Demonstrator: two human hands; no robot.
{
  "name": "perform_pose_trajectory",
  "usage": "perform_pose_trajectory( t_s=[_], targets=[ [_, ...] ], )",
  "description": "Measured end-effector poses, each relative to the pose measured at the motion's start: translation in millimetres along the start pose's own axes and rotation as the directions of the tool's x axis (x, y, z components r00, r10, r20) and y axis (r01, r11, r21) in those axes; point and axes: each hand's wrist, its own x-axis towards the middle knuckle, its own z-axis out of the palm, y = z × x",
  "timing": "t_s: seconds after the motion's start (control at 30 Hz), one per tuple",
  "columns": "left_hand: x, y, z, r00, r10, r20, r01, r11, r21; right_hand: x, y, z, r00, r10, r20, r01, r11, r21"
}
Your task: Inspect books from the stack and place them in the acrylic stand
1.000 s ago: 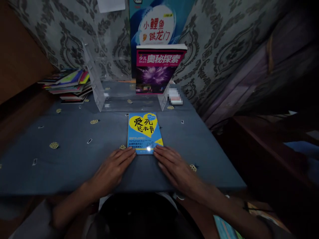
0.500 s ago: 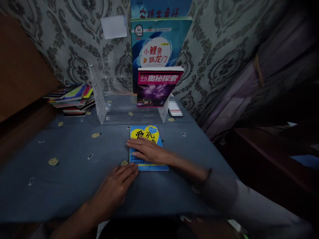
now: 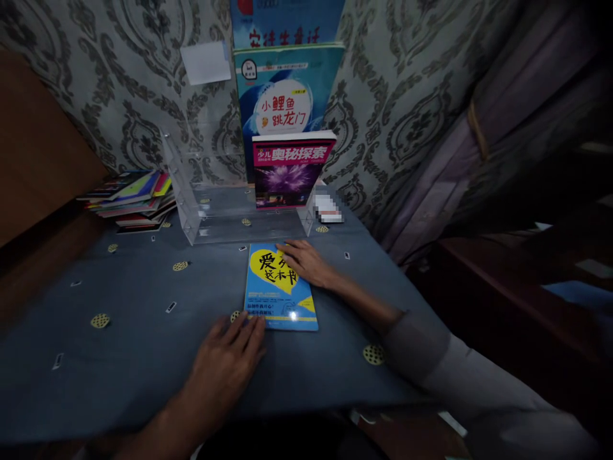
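A blue book (image 3: 275, 300) with a yellow heart shape on its cover lies closed on the table in front of me. My left hand (image 3: 230, 358) rests at its lower left corner, fingers stretched out and fingertips touching the cover. Across the upper right corner of the cover lies my right hand (image 3: 309, 263), its fingers extended and flat, hiding part of the title. Neither hand is wrapped around anything.
Behind the book stands a clear acrylic rack (image 3: 191, 217) holding a magenta-and-purple book (image 3: 292, 169), a teal book (image 3: 285, 83) and a blue book (image 3: 290, 22) on stepped tiers. A stack of books (image 3: 131, 201) lies at left. A patterned cloth covers the table (image 3: 129, 370).
My right hand has slid from the middle of the cover up and right to its upper corner, uncovering more of the title. My left hand stays at the lower left corner. The view has shifted slightly.
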Motion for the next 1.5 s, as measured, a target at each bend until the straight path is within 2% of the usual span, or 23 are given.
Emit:
perform_pose_trajectory(
  t_s=[0.1,0.17,0.23,0.3,0.37,0.43,0.53,0.63,0.73,0.83,0.93,1.03,1.23,1.5],
  targets=[
    [0,-5,3,0.999,-0.035,-0.012,0.035,0.998,0.059,-22,-5,-5,0.997,0.067,-0.047,-0.068,0.997,-0.031],
    [0,-17,4,0.998,-0.062,0.017,0.061,0.996,0.062,-42,-12,-11,0.990,0.122,-0.071,-0.127,0.990,-0.063],
    [5,-36,2,0.991,-0.104,0.090,0.100,0.994,0.043,-63,-20,-16,0.981,0.170,-0.092,-0.176,0.982,-0.071],
    [14,-58,-2,0.964,-0.172,0.201,0.170,0.985,0.030,-81,-28,-21,0.975,0.195,-0.105,-0.197,0.980,-0.015],
    [26,-77,-7,0.928,-0.241,0.285,0.236,0.970,0.052,-94,-36,-22,0.975,0.194,-0.110,-0.186,0.979,0.077],
    [38,-85,-11,0.911,-0.260,0.319,0.252,0.965,0.069,-101,-41,-22,0.978,0.173,-0.116,-0.156,0.977,0.142],
    [51,-73,-11,0.921,-0.241,0.307,0.222,0.970,0.094,-102,-42,-20,0.980,0.142,-0.141,-0.113,0.974,0.195],
    [59,-43,-5,0.949,-0.162,0.272,0.157,0.987,0.040,-100,-37,-17,0.973,0.150,-0.173,-0.099,0.956,0.275],
    [66,-14,3,0.974,-0.041,0.223,0.055,0.997,-0.056,-99,-31,-13,0.960,0.186,-0.210,-0.103,0.929,0.355],
    [75,3,11,0.985,0.035,0.171,-0.025,0.998,-0.059,-101,-27,-8,0.938,0.255,-0.236,-0.120,0.875,0.470],
    [82,7,17,0.987,0.059,0.147,-0.055,0.998,-0.031,-102,-27,-8,0.928,0.301,-0.221,-0.125,0.807,0.577],
    [87,6,20,0.988,0.080,0.129,-0.080,0.997,-0.001,-104,-29,-12,0.926,0.308,-0.219,-0.112,0.776,0.620],
    [95,8,24,0.991,0.095,0.093,-0.104,0.991,0.087,-107,-31,-20,0.927,0.311,-0.211,-0.110,0.761,0.639],
    [103,10,22,0.987,0.094,0.130,-0.105,0.991,0.079,-108,-30,-24,0.917,0.317,-0.242,-0.104,0.776,0.622]
  ],
)
